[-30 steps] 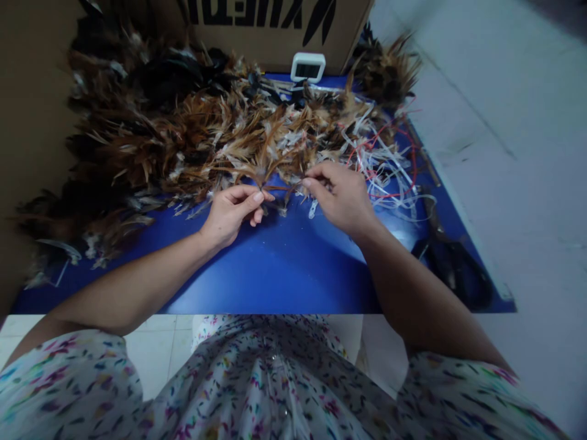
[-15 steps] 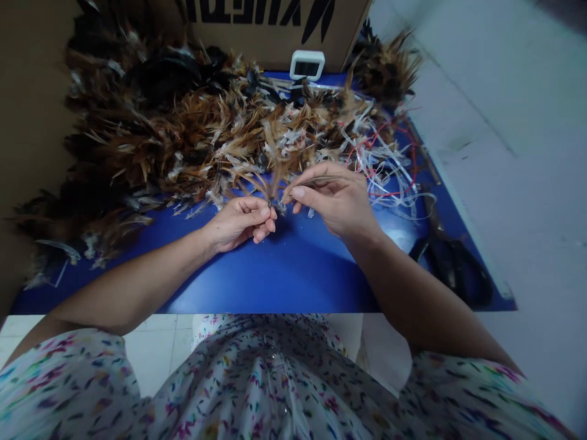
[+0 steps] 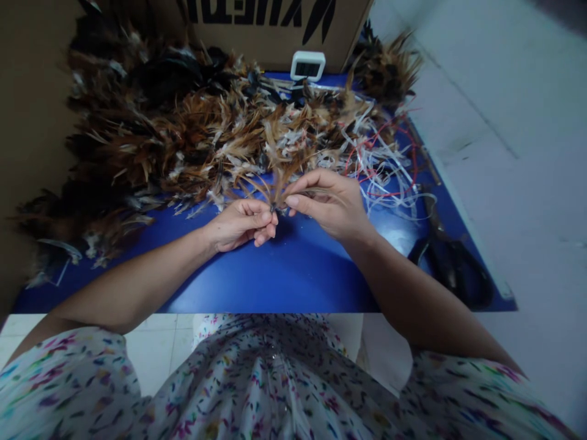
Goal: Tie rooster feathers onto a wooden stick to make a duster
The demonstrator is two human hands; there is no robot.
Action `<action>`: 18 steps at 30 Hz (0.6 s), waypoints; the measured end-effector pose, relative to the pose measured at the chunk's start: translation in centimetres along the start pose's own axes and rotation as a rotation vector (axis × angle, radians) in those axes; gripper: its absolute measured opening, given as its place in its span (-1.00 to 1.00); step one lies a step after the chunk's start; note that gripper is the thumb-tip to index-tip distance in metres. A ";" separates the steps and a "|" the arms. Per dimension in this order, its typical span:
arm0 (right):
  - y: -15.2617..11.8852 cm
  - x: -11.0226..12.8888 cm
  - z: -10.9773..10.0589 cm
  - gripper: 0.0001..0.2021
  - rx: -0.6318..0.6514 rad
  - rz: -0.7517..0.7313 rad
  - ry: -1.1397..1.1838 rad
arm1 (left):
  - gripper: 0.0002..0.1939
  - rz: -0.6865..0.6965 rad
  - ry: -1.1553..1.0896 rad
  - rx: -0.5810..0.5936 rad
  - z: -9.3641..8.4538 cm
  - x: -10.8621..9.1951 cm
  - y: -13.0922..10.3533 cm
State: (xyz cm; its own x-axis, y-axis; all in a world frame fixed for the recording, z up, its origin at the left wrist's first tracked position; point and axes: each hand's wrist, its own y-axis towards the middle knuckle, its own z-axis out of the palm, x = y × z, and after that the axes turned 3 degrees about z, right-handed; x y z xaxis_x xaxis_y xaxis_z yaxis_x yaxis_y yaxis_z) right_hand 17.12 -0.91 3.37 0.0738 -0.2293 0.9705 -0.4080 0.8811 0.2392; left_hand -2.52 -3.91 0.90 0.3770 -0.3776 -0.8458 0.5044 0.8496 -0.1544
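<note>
My left hand pinches the base of a small bunch of brown feathers, which fan upward from thumb and forefinger. Just to its right, my right hand has thumb and forefinger closed on a slender brown feather that lies across the palm and points right. The tips of both hands nearly meet where the quills come together; the exact contact there is too small to make out. Behind the hands spreads a deep heap of brown, black and whitish feathers.
All this lies on a blue table. Clear and red strips tangle at right, with black-handled scissors nearer the edge. A white digital timer stands before a cardboard box. Another feather bundle sits at back right.
My right hand has moved slightly down and left, bringing its feather against the bunch. The left hand has barely shifted and keeps its pinch.
</note>
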 end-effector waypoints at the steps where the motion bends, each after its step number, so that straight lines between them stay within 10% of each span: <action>1: 0.0 -0.1 0.0 -0.68 0.006 -0.018 0.002 | -0.60 -0.007 -0.002 -0.006 0.0 0.0 0.0; 18: 0.4 -0.5 -0.6 -0.76 0.108 -0.148 -0.083 | -0.63 -0.031 0.015 0.062 0.1 -0.2 -0.2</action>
State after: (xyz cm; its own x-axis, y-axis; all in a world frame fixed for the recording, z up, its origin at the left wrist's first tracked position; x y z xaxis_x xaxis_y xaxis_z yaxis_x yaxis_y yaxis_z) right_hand 17.50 -0.23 3.00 0.0670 -0.3906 0.9181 -0.4934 0.7868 0.3708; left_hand -2.61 -4.00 1.15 0.3489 -0.3971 -0.8489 0.5632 0.8128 -0.1487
